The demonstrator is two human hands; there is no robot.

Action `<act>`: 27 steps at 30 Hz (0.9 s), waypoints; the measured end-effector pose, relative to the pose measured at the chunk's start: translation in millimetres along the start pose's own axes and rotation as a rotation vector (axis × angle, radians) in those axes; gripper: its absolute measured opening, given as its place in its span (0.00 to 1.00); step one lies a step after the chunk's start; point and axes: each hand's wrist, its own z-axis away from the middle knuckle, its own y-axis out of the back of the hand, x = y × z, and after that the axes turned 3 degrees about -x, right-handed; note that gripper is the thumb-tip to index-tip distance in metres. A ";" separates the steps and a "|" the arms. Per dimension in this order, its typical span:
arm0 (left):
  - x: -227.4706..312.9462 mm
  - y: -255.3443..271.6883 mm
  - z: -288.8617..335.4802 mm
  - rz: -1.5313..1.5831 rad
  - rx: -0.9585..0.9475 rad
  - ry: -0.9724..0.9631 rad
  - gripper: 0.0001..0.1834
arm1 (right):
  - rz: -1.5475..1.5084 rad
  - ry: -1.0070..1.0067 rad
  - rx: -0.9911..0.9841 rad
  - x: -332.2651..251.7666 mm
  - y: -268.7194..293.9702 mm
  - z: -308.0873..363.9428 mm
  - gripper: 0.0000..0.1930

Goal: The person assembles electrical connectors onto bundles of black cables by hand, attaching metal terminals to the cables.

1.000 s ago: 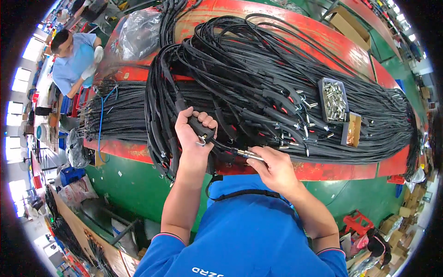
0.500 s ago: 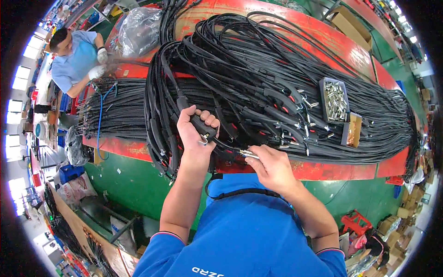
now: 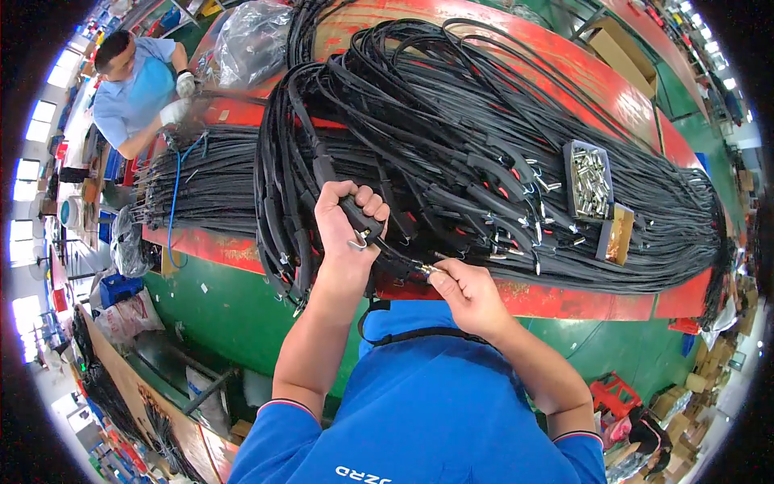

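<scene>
My left hand (image 3: 351, 219) is wrapped round the black handle of a welding torch (image 3: 360, 229), its cable rising away over the heap. A small metal hook sticks out beside my left palm. From the handle a thin black neck slants down to the right and ends in a metal tip (image 3: 425, 269). My right hand (image 3: 468, 295) pinches that tip between thumb and fingers, which partly hide it. Several similar torches (image 3: 492, 173) with black handles, red triggers and silvery ends lie just beyond my hands.
Black cables (image 3: 637, 262) cover most of the red table (image 3: 564, 302). A box of metal nozzles (image 3: 590, 181) and a smaller carton of copper-coloured parts (image 3: 617, 234) sit on them at right. At far left a co-worker in gloves (image 3: 173, 111) handles cables near a blue hose (image 3: 178, 202).
My right hand has shifted slightly down at the torch's tip, and less of the metal shows. My left hand keeps its grip. The co-worker's gloved hands have moved a little.
</scene>
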 end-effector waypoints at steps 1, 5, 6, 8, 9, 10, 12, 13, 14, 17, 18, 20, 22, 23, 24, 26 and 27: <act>-0.4 -0.4 0.3 0.001 0.001 -0.001 0.09 | 0.001 0.000 -0.002 2.6 -1.2 -0.2 0.11; -2.6 0.0 -1.0 -0.042 0.010 -0.034 0.08 | -0.170 -0.052 -0.034 17.5 -7.0 -2.6 0.16; -2.4 1.8 -1.6 -0.047 0.003 -0.032 0.08 | -0.219 -0.031 -0.037 18.3 -7.6 -3.2 0.18; -2.2 4.6 -2.2 -0.045 -0.006 -0.033 0.08 | -0.307 -0.099 -0.066 15.3 -7.1 -2.7 0.19; -2.4 5.0 -2.3 -0.044 -0.017 -0.030 0.08 | -0.396 -0.168 -0.091 14.2 -6.8 -2.4 0.20; -3.1 4.8 -2.2 -0.043 -0.016 -0.030 0.08 | -0.396 -0.169 -0.091 14.9 -6.2 -2.7 0.20; -4.5 3.4 -1.3 -0.048 -0.029 -0.043 0.08 | -0.600 -0.283 -0.159 16.7 -4.4 -3.8 0.20; -4.1 4.1 -1.4 -0.047 -0.027 -0.044 0.08 | -0.600 -0.284 -0.161 15.8 -4.7 -4.3 0.20; -3.7 5.2 -1.7 -0.049 -0.029 -0.044 0.08 | -0.683 -0.336 -0.175 14.1 -5.3 -4.9 0.20; -3.9 6.7 -3.0 -0.054 -0.030 -0.035 0.07 | -0.853 -0.448 -0.205 15.6 -6.2 -6.8 0.20; -4.2 7.3 -2.9 -0.055 -0.027 -0.029 0.07 | -0.938 -0.507 -0.223 16.2 -6.4 -7.4 0.20; -3.7 7.7 -2.7 -0.067 -0.031 -0.035 0.07 | -1.012 -0.571 -0.253 12.4 -4.8 -9.1 0.20; -2.5 8.3 -2.0 -0.080 -0.037 -0.043 0.08 | -1.083 -0.633 -0.287 13.1 -3.1 -12.6 0.20; -1.8 9.7 -2.0 -0.095 -0.026 -0.039 0.08 | -1.017 -0.642 -0.311 18.4 -2.9 -14.8 0.20; -0.5 8.1 -2.2 -0.111 -0.016 -0.035 0.08 | -0.951 -0.649 -0.334 22.2 -3.4 -17.3 0.21; -2.5 1.9 -3.1 -0.152 0.048 -0.043 0.08 | -0.478 -0.342 -0.187 23.5 -8.7 -16.3 0.19; -3.4 -0.3 -2.4 -0.191 0.117 -0.049 0.09 | -0.008 -0.037 -0.039 22.6 -10.7 -15.0 0.17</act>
